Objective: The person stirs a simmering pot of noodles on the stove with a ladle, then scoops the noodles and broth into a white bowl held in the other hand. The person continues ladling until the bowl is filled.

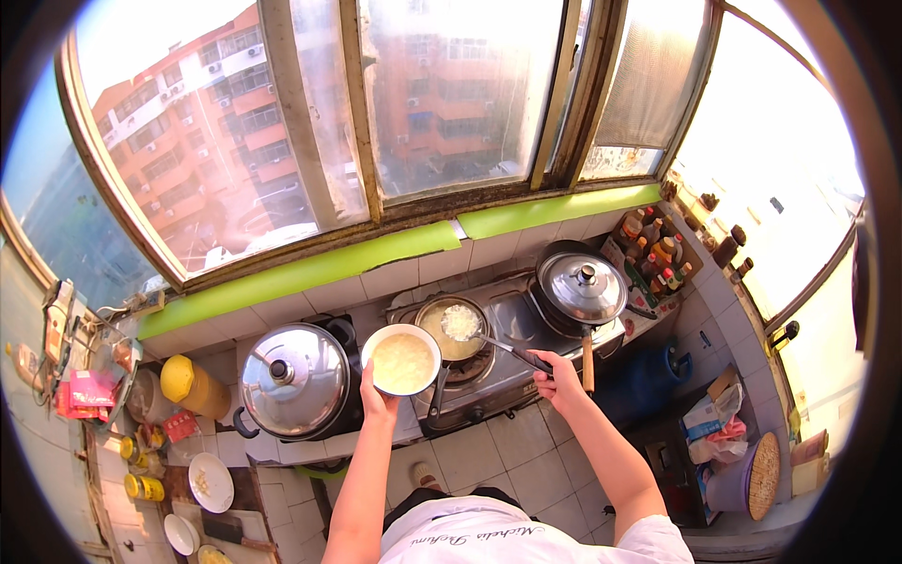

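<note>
My left hand (377, 395) holds a white bowl (402, 359) by its near left side; pale yellowish soup with noodle-like or shredded food fills much of it. My right hand (557, 377) grips the dark handle of a metal ladle (461, 323), which looks perforated or full of pale food and is over the saucepan (451, 344). That pan stands on the left burner of the gas stove (518, 324), with pale liquid inside and its dark handle pointing towards me. The bowl is just left of the pan and overlaps its edge in this view.
A lidded wok (585, 285) stands on the right burner, its wooden handle towards me. Left is a large lidded pot (296, 381). Sauce bottles (659, 257) crowd the right corner. On the left counter are a white plate (211, 483), a cleaver (224, 529) and a yellow-lidded container (194, 388).
</note>
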Motion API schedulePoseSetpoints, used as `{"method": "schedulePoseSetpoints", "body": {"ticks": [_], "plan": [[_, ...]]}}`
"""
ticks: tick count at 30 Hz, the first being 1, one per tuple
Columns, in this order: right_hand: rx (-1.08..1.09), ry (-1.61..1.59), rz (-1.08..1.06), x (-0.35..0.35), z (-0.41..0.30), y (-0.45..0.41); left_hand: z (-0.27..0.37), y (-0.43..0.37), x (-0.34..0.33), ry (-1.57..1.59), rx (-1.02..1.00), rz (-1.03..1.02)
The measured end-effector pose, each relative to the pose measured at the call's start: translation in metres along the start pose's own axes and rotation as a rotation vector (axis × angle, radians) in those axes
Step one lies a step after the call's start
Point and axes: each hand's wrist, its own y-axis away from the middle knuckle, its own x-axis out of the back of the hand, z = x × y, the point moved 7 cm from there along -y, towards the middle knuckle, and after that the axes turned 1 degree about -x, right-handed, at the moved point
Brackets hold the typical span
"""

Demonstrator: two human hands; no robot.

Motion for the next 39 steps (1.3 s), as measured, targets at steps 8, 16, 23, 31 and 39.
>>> {"method": "schedulePoseSetpoints", "body": {"ticks": [8, 16, 23, 31, 39], "plan": [[0.047, 0.061, -0.022, -0.016, -0.025, 0.021, -0.004, -0.001, 0.001, 0.0, 0.009, -0.001], [0.033, 0.057, -0.021, -0.018, -0.027, 0.021, -0.005, 0.005, -0.004, 0.006, 0.017, 0.009], [0.014, 0.056, -0.03, -0.02, -0.025, 0.018, -0.006, 0.003, 0.001, 0.0, 0.023, 0.038], [0.012, 0.053, -0.04, -0.022, -0.029, 0.02, -0.007, 0.002, -0.001, 0.005, 0.023, 0.03], [0.02, 0.056, -0.035, -0.025, -0.038, 0.029, -0.011, -0.001, -0.003, 0.014, 0.023, 0.014]]}}
